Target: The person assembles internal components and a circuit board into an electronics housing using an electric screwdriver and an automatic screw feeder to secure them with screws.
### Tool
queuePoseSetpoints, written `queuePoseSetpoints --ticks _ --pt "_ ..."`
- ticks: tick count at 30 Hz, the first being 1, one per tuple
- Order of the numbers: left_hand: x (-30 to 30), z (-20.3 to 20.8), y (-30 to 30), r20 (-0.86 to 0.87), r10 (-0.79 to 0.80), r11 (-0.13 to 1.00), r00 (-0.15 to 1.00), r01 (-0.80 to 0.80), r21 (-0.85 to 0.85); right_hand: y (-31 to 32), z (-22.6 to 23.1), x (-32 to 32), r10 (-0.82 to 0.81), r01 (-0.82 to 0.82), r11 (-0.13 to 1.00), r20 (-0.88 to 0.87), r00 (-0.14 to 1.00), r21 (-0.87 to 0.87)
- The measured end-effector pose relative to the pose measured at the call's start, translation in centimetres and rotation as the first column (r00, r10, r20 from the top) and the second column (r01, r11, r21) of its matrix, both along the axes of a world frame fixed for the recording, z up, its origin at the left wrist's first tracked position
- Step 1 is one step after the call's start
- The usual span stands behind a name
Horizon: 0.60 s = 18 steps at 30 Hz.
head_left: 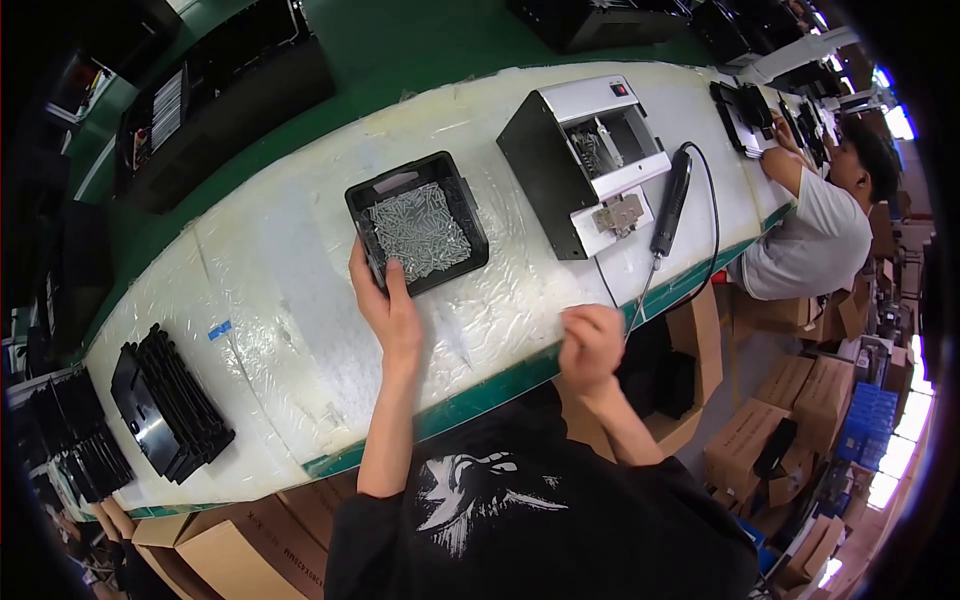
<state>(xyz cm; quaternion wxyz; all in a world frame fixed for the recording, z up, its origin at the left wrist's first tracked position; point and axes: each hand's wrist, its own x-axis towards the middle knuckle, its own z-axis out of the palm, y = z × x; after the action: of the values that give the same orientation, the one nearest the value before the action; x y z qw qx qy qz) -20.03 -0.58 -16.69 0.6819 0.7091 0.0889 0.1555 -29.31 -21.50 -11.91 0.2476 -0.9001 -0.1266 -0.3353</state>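
Observation:
A black plastic bin (445,279) full of small silver screws (418,230) rests on the worktable. My left hand (390,312) grips its near left corner, the thumb over the rim and the fingers along the outer side. Off to the right, my right hand (592,348) is raised at the table's near edge with its fingers curled closed. Whatever may be between those fingertips is hidden. Beyond that hand stands a grey and black box-shaped screw feeder (545,165) with an open top. An electric screwdriver (672,208) with a black cable lies beside it, its long bit pointing toward me.
Black plastic frames (165,405) are stacked at the table's left end. A co-worker (820,225) handles black parts (745,115) at the far right. Cardboard boxes (700,350) stand below the near edge. The table (290,330) has a wrinkled clear film cover.

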Motion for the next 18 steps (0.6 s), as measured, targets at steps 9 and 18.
queuePoseSetpoints --ticks 9,18 --pt "0.1 0.1 0.2 0.001 0.010 1.000 1.000 -0.010 -0.005 -1.1 11.6 11.1 -0.215 0.032 0.950 0.576 0.789 0.312" --pt "-0.1 0.5 0.0 0.023 0.002 1.000 1.000 -0.002 -0.005 1.7 5.7 6.9 -0.162 0.116 0.949 0.136 0.977 0.294"
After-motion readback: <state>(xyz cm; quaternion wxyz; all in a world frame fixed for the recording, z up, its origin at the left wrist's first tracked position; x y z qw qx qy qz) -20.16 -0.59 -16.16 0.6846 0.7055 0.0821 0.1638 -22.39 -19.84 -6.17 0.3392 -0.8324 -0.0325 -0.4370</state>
